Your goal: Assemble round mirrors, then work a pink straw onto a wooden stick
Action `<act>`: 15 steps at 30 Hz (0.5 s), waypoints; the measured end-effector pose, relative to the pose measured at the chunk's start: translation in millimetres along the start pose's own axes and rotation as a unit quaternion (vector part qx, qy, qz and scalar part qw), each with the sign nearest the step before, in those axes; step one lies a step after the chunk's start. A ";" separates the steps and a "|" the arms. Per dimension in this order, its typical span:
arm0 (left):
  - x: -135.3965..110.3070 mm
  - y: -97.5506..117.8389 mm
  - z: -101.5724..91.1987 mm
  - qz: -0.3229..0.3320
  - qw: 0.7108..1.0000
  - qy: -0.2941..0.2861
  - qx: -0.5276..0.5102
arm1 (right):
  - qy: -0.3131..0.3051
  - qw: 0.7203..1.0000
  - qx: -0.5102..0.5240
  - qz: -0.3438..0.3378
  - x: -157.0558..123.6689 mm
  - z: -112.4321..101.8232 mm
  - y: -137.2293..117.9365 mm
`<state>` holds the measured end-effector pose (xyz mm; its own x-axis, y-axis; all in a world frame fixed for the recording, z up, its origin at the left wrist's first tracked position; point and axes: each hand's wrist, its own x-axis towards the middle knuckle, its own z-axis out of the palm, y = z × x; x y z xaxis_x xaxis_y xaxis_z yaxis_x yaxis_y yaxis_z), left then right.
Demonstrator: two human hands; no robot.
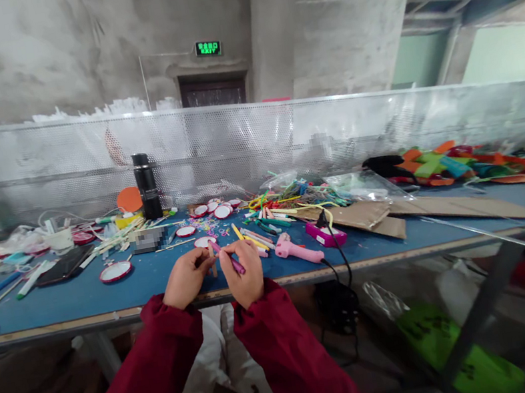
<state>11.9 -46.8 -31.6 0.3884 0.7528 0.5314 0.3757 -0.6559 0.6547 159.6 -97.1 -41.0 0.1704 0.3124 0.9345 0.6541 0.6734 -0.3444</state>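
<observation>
Both my hands meet at the near edge of a blue table (106, 288), sleeves dark red. My left hand (186, 279) is closed in a pinch around a thin wooden stick (212, 263) that stands roughly upright. My right hand (243, 271) is closed on a purple-pink stick (233, 262) that slants between the two hands. A pink glue gun (297, 251) lies just right of my right hand, its black cable hanging over the table edge. Several coloured sticks (254, 238) lie just beyond my hands.
A black flask (147, 186) stands at the back. Round red-rimmed discs (116, 271) lie about on the left and centre. Brown cardboard (447, 208) and plastic bags cover the right side. A perforated metal screen (252, 137) backs the table. A green bag (469, 363) lies below.
</observation>
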 end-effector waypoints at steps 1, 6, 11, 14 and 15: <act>0.0 -0.1 0.1 0.000 1.000 -0.001 0.000 | -0.001 1.000 0.000 -0.001 0.1 0.0 0.0; 0.2 -0.1 0.4 0.005 1.000 0.001 0.007 | 0.000 1.000 0.000 -0.001 0.2 -0.2 0.0; 0.3 0.1 0.2 0.002 1.000 0.000 0.004 | -0.001 1.000 -0.001 0.000 0.1 -0.1 -0.4; 0.3 -0.1 0.4 0.000 1.000 0.002 0.002 | 0.005 1.000 -0.003 -0.001 0.2 -0.1 -0.8; 0.3 -0.1 0.4 -0.001 1.000 0.003 0.002 | 0.002 1.000 -0.003 -0.003 0.3 -0.2 -0.9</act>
<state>12.3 -46.5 -31.7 0.3823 0.7542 0.5338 0.3798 -0.6549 0.6533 159.3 -97.7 -40.4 0.1706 0.3057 0.9367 0.6597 0.6707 -0.3390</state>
